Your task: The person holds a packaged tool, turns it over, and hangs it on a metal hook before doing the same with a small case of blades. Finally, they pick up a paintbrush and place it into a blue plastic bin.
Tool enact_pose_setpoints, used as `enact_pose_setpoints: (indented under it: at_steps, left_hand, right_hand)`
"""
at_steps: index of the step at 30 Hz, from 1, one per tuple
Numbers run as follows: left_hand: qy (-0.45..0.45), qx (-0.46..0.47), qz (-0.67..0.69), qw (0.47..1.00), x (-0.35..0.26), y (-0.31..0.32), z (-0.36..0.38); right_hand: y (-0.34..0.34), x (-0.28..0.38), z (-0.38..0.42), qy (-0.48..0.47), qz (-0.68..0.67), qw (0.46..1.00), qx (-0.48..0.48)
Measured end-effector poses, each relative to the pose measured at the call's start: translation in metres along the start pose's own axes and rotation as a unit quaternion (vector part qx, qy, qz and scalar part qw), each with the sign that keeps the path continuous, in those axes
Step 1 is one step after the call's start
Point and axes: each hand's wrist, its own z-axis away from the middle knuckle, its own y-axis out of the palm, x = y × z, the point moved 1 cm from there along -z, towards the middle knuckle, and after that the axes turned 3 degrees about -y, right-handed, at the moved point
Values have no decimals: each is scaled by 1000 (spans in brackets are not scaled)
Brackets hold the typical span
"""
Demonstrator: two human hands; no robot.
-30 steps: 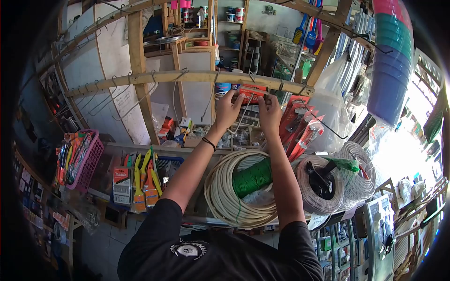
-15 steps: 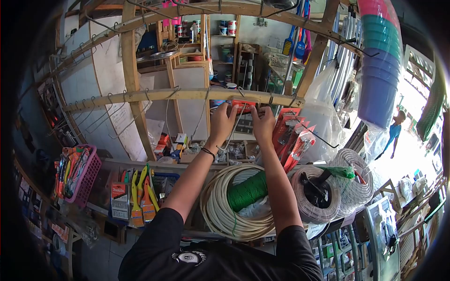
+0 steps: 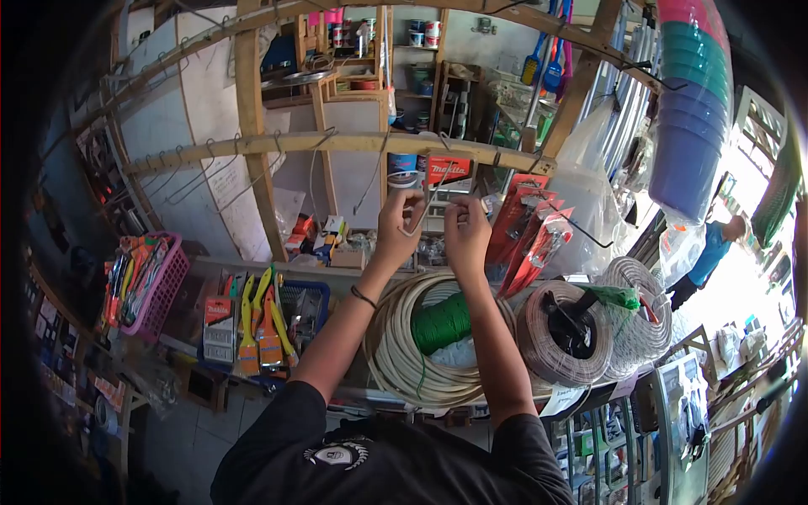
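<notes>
1. Nearest lie the cable coil [image 3: 412, 353] with a green spool [image 3: 442, 322] in its middle, and a grey wire reel [image 3: 560, 332] to the right.
2. Above them, both hands have dropped from the rail [image 3: 337, 143] since a second ago. The left hand [image 3: 398, 223] pinches a wire hook [image 3: 423, 215] between thumb and fingers; the right hand [image 3: 465, 231] is curled just beside it, though I cannot tell whether it grips the hook's end.
3. The red pack [image 3: 446, 171] they were touching now hangs alone from the rail, so the hanging looks finished and the hook is the thing being handled.
4. Writing: the pack reads "Makita"; a box [image 3: 219, 324] by the yellow pliers [image 3: 268, 324] at left bears the same brand. Other labels are too small to read.
</notes>
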Motion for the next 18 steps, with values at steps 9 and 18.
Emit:
enact_pose_setpoints:
  at_steps: [9,18]
  left_hand:
    - [-225,28,241,944,-57,-85,96]
    - [-210,-61,143,965,-109,-201,135]
  right_hand:
    - [6,91,95,203,-215,950,96]
    - [78,164,144,234,-371,878,193]
